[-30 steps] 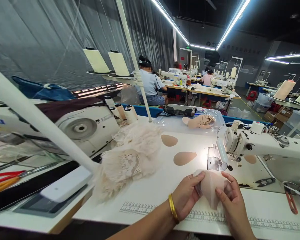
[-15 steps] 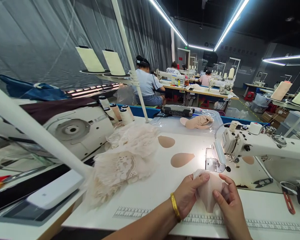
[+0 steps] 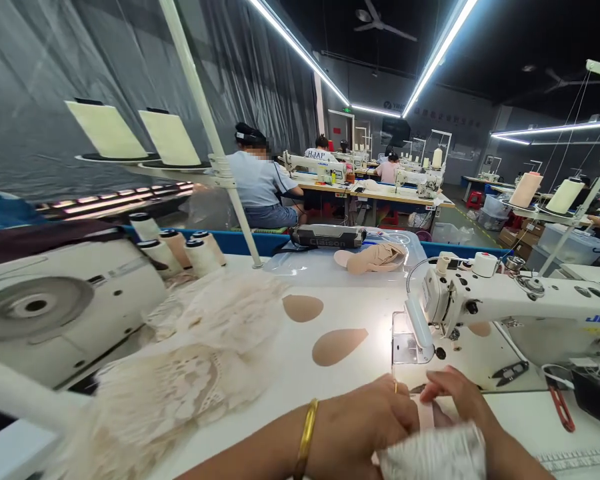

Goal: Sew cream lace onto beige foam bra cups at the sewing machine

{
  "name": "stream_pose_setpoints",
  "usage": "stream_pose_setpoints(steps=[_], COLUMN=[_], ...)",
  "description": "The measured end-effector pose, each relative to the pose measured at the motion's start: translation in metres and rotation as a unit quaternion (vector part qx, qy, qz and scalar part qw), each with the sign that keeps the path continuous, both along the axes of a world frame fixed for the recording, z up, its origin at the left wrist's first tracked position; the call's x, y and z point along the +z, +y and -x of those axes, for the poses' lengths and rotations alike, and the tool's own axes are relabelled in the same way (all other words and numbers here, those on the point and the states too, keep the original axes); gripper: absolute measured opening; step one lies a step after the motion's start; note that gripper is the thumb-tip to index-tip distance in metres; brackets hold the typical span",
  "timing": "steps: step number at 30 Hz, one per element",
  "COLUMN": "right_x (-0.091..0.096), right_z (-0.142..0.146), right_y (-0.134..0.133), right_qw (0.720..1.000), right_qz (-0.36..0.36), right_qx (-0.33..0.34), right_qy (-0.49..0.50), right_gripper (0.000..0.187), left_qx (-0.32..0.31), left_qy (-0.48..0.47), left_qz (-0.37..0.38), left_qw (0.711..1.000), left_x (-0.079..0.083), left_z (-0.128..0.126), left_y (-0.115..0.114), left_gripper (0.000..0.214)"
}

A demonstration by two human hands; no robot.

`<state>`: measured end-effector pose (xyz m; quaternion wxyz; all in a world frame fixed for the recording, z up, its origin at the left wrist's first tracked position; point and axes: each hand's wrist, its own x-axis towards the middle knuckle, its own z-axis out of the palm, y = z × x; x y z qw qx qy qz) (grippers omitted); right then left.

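My left hand (image 3: 363, 420), with a gold bangle at the wrist, is closed on a pale fabric piece (image 3: 435, 453) close to the table's front edge. On the other side of the cloth, my right hand (image 3: 460, 403) grips it with bent fingers. Part of the cloth is blurred, and several fingertips are hidden behind it. Just beyond both hands is the needle plate (image 3: 407, 350) of a white sewing machine (image 3: 485, 293), lit by its lamp. Two beige teardrop-shaped pieces (image 3: 340, 347) lie flat to the left of the machine.
A heap of cream lace (image 3: 180, 393) covers the table's left side. Thread snips (image 3: 510, 373) and a red-handled tool (image 3: 561, 407) lie at right. Behind stands a clear plastic tray (image 3: 280, 263) with beige pieces. Thread cones (image 3: 167, 139) sit on a stand; a co-worker (image 3: 260, 180) sits beyond.
Both hands have come lower and nearer with the fabric, and the left has turned with its back upward. The cloth is flipped over toward me. The view has swung slightly right.
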<state>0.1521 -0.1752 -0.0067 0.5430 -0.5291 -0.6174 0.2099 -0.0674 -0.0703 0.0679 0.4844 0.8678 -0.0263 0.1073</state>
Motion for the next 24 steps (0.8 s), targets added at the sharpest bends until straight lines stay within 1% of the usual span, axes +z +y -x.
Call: stream_pose_setpoints(steps=[1, 2, 3, 4, 5, 6, 7, 9, 11, 14, 18, 24], right_x=[0.006, 0.01, 0.014, 0.015, 0.016, 0.016, 0.015, 0.014, 0.015, 0.015, 0.01, 0.005], right_z=[-0.01, -0.018, -0.024, -0.028, -0.03, -0.032, -0.033, -0.035, -0.038, -0.042, -0.045, -0.046], right_y=[0.009, 0.018, 0.028, 0.036, 0.042, 0.046, 0.048, 0.047, 0.041, 0.034, 0.035, 0.037], right_qw=[0.997, 0.977, 0.944, 0.91, 0.88, 0.864, 0.861, 0.875, 0.894, 0.906, 0.907, 0.897], right_qz=[-0.011, -0.039, -0.072, -0.1, -0.12, -0.13, -0.131, -0.119, -0.092, -0.05, -0.033, -0.024], right_qx=[0.038, 0.064, 0.079, 0.084, 0.084, 0.078, 0.072, 0.065, 0.077, 0.096, 0.069, 0.047], right_qy=[-0.066, -0.199, -0.311, -0.393, -0.452, -0.48, -0.487, -0.464, -0.432, -0.41, -0.413, -0.439], right_gripper=[0.016, 0.013, 0.021, 0.027, 0.031, 0.033, 0.034, 0.036, 0.038, 0.038, 0.038, 0.039], left_qx=[-0.016, -0.021, -0.021, -0.02, -0.022, -0.024, -0.023, -0.014, -0.006, 0.004, 0.015, 0.025], left_qy=[-0.016, -0.029, -0.033, -0.03, -0.024, -0.017, -0.013, -0.006, -0.005, -0.004, -0.013, -0.013], left_qz=[-0.128, -0.226, -0.289, -0.319, -0.325, -0.317, -0.303, -0.28, -0.27, -0.267, -0.261, -0.262], left_qw=[0.992, 0.973, 0.957, 0.947, 0.945, 0.948, 0.953, 0.96, 0.963, 0.964, 0.965, 0.965], left_x=[-0.004, -0.01, -0.015, -0.021, -0.026, -0.03, -0.032, -0.033, -0.032, -0.029, -0.031, -0.033], left_z=[-0.005, -0.011, -0.018, -0.025, -0.031, -0.035, -0.038, -0.04, -0.038, -0.035, -0.034, -0.037], left_y=[0.007, 0.014, 0.021, 0.029, 0.035, 0.04, 0.044, 0.047, 0.047, 0.043, 0.042, 0.046], left_gripper=[0.011, 0.016, 0.019, 0.021, 0.021, 0.02, 0.018, 0.017, 0.018, 0.018, 0.018, 0.017])
